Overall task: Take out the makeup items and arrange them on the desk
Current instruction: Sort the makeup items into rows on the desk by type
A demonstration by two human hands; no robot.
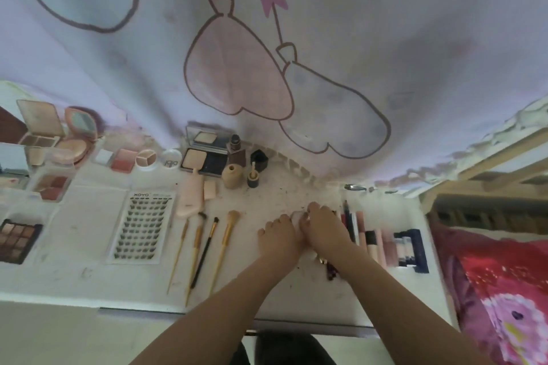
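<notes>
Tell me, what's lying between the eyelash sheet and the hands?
In the head view, four makeup brushes lie side by side on the desk, between the eyelash sheet and the left hand.

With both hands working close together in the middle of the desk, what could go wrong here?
1. The right hand lies against the row of lip tubes; a sideways move may roll them.
2. The left forearm passes near the brushes and could disturb them.
3. The small bottles stand upright behind the hands and may tip.
</notes>
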